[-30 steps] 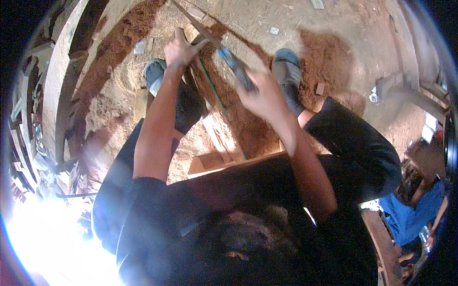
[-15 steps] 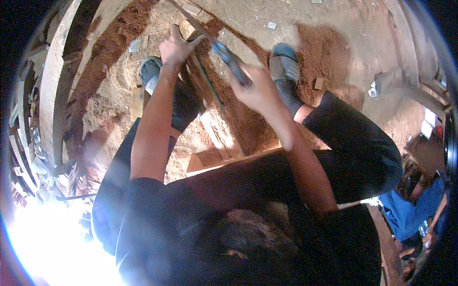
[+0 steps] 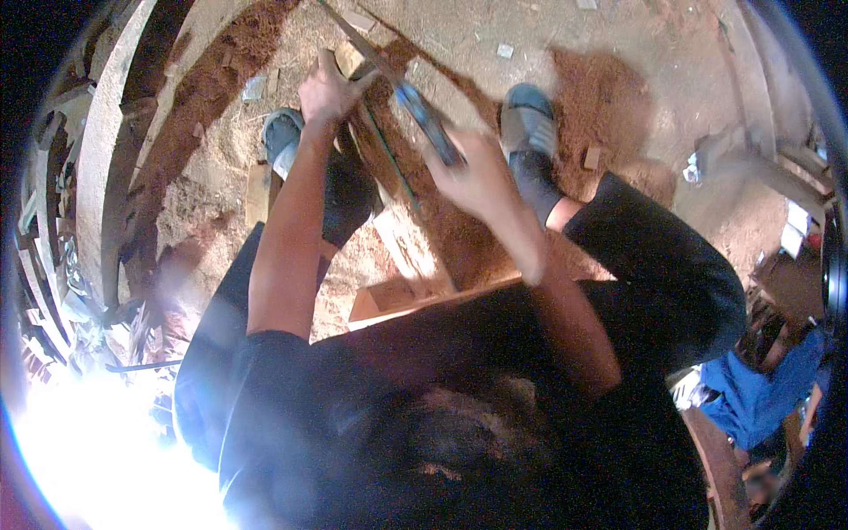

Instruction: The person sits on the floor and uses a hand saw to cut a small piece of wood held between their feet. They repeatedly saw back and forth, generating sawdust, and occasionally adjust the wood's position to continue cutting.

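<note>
My right hand is closed around the dark and blue handle of a handsaw. Its narrow blade runs away up and left to the top edge, crossing beside the far end of a wooden piece. My left hand grips that piece just left of the blade, thumb stretched toward the saw. From under my left hand a long board with a thin green line along it slopes back toward me. The contact between blade and wood is too blurred to make out.
My sandalled feet stand on either side of the board. A wooden block lies by my leg. Reddish sawdust and offcuts cover the ground. Timber leans at left; blue cloth lies at right.
The saw and my right hand have shifted only slightly. My left hand keeps its place on the wood. The whole view has moved a little.
</note>
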`<state>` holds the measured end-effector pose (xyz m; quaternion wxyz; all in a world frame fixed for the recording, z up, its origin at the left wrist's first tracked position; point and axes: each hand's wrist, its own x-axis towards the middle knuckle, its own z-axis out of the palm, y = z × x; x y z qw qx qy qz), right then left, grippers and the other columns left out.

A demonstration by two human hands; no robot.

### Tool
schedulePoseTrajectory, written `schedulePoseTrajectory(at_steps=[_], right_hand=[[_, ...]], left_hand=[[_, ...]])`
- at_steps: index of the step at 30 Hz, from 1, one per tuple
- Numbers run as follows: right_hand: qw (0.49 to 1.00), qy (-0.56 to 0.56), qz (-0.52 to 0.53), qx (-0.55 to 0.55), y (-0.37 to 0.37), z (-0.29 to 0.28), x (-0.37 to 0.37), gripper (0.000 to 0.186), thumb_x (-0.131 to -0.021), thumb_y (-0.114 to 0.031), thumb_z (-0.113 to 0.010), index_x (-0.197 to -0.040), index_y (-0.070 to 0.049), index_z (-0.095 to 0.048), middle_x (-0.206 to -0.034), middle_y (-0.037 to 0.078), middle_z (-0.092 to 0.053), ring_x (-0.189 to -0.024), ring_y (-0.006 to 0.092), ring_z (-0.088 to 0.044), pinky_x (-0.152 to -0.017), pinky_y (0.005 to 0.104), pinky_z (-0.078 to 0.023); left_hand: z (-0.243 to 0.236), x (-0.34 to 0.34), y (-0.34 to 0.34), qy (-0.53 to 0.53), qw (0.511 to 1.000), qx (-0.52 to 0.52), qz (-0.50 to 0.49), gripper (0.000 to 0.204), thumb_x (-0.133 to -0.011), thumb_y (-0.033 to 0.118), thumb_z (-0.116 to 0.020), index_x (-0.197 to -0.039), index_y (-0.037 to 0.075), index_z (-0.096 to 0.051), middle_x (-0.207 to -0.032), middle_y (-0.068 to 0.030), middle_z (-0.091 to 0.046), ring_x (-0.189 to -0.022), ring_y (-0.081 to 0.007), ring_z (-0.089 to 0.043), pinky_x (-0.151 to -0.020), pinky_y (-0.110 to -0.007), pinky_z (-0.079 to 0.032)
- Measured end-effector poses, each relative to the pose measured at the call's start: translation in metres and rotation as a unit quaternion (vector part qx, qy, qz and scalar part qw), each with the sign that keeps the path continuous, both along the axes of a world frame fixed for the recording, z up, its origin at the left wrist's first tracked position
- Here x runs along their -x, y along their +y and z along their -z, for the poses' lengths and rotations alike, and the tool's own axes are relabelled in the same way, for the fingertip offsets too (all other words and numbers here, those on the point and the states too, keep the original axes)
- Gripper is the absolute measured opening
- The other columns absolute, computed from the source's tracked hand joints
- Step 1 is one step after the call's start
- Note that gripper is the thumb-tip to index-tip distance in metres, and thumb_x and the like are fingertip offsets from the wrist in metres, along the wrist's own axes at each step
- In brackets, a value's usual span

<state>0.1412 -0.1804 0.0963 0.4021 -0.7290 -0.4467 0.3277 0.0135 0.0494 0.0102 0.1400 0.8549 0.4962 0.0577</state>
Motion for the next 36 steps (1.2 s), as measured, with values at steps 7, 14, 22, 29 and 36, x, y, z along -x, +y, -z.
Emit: schedulePoseTrajectory(at_steps=[7, 14, 22, 29, 36], right_hand=[[0.999, -0.033, 0.013, -0.002, 0.025, 0.012, -0.006, 0.023, -0.085, -0.026, -0.067, -0.091, -0.004, -0.067, -0.08, 0.026, -0.067, -0.075, 0.0467, -0.065, -0.069, 0.0548, -0.052], [1.0, -0.006, 0.013, -0.018, 0.02, 0.01, -0.018, 0.025, -0.085, -0.024, -0.068, -0.1, -0.004, -0.07, -0.078, 0.026, -0.066, -0.074, 0.0445, -0.067, -0.069, 0.0498, -0.053], [1.0, -0.001, 0.007, -0.02, 0.001, 0.004, -0.004, 0.023, -0.085, -0.027, -0.068, -0.093, -0.005, -0.069, -0.077, 0.026, -0.067, -0.075, 0.0458, -0.067, -0.069, 0.053, -0.054], [1.0, -0.002, 0.008, 0.003, 0.012, 0.007, 0.008, 0.022, -0.085, -0.025, -0.066, -0.093, -0.005, -0.07, -0.081, 0.024, -0.068, -0.079, 0.0454, -0.068, -0.072, 0.0525, -0.055], [0.999, -0.031, -0.021, 0.029, 0.048, 0.006, -0.012, 0.025, -0.085, -0.027, -0.066, -0.096, -0.004, -0.069, -0.082, 0.026, -0.067, -0.081, 0.0476, -0.065, -0.072, 0.0541, -0.052]], left_hand=[[0.002, -0.012, -0.015, 0.017, 1.0, 0.022, 0.01, 0.083, -0.069, 0.071, -0.078, -0.106, 0.001, -0.053, -0.1, -0.0251, -0.069, -0.092, -0.0417, -0.07, -0.081, -0.05, -0.057], [0.001, -0.009, -0.009, -0.007, 0.999, -0.027, 0.02, 0.084, -0.069, 0.07, -0.078, -0.109, 0.001, -0.052, -0.101, -0.0255, -0.07, -0.088, -0.0418, -0.071, -0.077, -0.05, -0.058], [-0.004, -0.001, -0.008, 0.021, 1.0, 0.003, -0.001, 0.085, -0.069, 0.07, -0.078, -0.11, 0.001, -0.051, -0.099, -0.0253, -0.07, -0.09, -0.0413, -0.071, -0.08, -0.049, -0.057], [0.001, 0.002, -0.005, 0.01, 1.0, 0.0, 0.012, 0.085, -0.07, 0.072, -0.077, -0.109, 0.001, -0.051, -0.098, -0.0246, -0.07, -0.09, -0.042, -0.071, -0.078, -0.05, -0.058], [0.007, -0.01, -0.006, 0.004, 1.0, -0.001, 0.009, 0.085, -0.068, 0.072, -0.078, -0.107, 0.001, -0.051, -0.099, -0.0253, -0.069, -0.089, -0.0422, -0.071, -0.078, -0.05, -0.058]])
